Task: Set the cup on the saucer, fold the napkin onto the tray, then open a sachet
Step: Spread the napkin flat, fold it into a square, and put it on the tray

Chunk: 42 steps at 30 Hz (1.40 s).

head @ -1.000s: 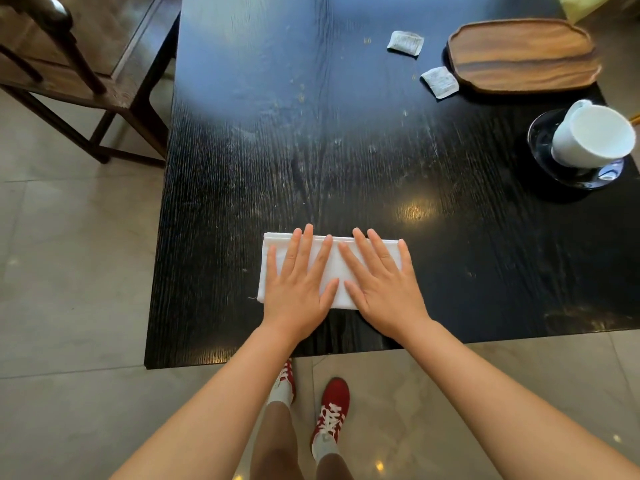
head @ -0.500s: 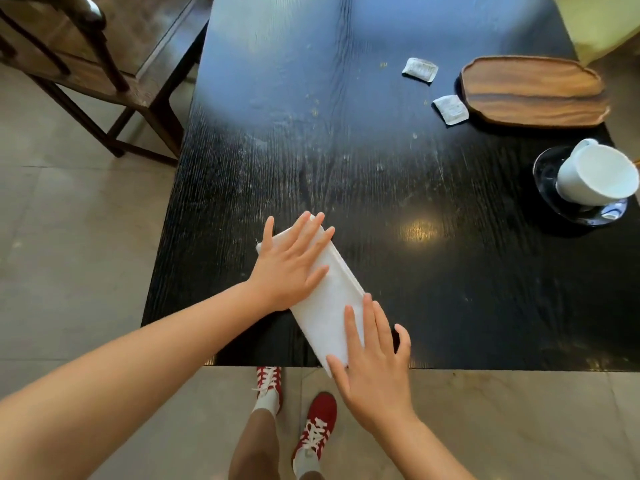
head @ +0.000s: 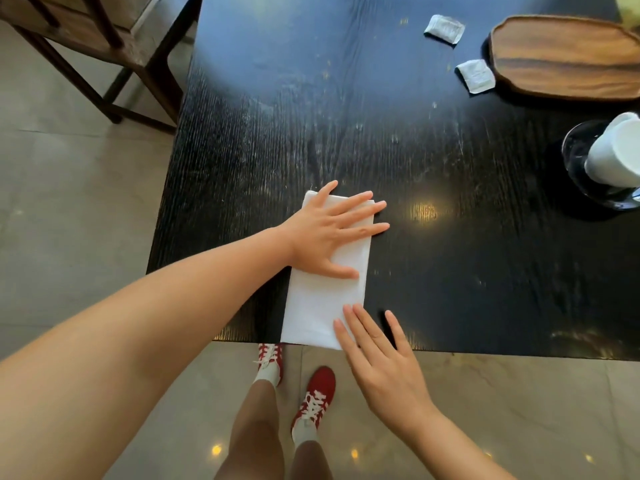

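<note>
Two hands lie on the napkin (head: 327, 289), which sits low in the frame's centre as a long white rectangle running away from the viewer, its near end hanging just past the table (head: 311, 133) edge. The left hand (head: 332, 233) is spread flat across the far half, fingers splayed and gripping nothing; this looks meant to pin the cloth and keep the crease flat. The right hand (head: 381, 362) rests with fingers straight and loose on the near right corner, likewise grasping nothing, probably steadying that end or readying to lift it for another fold.

At the right edge the cup (head: 613, 157) stands on the dark saucer (head: 576, 150), so that step appears finished. The tray (head: 561, 57) lies bare in the upper right, well apart from the napkin, which suggests the folding is not yet complete. Just beside the tray's left end sits one sachet (head: 475, 75), with a second sachet (head: 444, 28) a little farther up; both look unopened. A chair (head: 86, 39) fills the upper left.
</note>
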### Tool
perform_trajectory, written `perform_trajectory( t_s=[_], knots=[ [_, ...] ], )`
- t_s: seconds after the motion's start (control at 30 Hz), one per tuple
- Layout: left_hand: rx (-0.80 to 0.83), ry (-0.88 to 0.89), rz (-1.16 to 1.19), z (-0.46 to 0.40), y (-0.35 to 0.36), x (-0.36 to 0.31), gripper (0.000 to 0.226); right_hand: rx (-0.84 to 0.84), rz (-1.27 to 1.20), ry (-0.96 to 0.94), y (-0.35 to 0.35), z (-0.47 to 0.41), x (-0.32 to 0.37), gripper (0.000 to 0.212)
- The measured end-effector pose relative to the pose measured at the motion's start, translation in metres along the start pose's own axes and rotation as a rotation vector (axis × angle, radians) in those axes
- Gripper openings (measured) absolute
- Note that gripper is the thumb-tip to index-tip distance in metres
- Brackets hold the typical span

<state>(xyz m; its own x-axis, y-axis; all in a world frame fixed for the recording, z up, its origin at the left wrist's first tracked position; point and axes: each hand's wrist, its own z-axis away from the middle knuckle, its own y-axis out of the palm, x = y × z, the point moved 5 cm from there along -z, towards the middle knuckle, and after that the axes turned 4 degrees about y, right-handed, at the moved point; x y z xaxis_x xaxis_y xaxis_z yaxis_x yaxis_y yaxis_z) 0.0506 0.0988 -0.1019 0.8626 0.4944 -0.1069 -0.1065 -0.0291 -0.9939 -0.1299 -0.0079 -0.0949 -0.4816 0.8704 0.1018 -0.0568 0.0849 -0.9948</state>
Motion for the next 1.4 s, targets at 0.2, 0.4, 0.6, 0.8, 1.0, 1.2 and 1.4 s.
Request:
perform_trajectory(
  t_s=[0.2,0.4,0.6,0.8,1.0,1.2,1.4],
  knots=[
    [-0.061,-0.126,-0.029,0.02,-0.01,-0.01,0.068,-0.082,0.037,-0.024,-0.006,-0.005,-0.001,0.058],
    [-0.108,-0.2,0.283,0.116,-0.006,-0.068,0.057,-0.148,-0.015,-0.057,-0.016,-0.01,-0.003,0.037],
    [-0.151,-0.138,0.269,0.143,0.002,-0.083,0.058,-0.271,-0.168,-0.005,-0.037,-0.018,-0.007,0.013],
    [-0.282,-0.162,0.165,0.138,-0.001,-0.083,0.038,-0.238,-0.297,-0.005,-0.04,-0.02,-0.013,0.019],
    [-0.324,-0.176,0.201,0.135,-0.009,-0.077,0.042,-0.102,-0.357,0.067,-0.027,-0.028,-0.026,0.064],
    [-0.289,-0.103,0.158,0.132,-0.009,-0.067,0.036,-0.084,-0.265,0.042,-0.021,-0.054,-0.032,0.061],
    [-0.293,-0.22,0.19,0.128,-0.002,-0.053,0.035,-0.13,-0.266,0.006,-0.021,-0.057,-0.037,0.043]
  ],
)
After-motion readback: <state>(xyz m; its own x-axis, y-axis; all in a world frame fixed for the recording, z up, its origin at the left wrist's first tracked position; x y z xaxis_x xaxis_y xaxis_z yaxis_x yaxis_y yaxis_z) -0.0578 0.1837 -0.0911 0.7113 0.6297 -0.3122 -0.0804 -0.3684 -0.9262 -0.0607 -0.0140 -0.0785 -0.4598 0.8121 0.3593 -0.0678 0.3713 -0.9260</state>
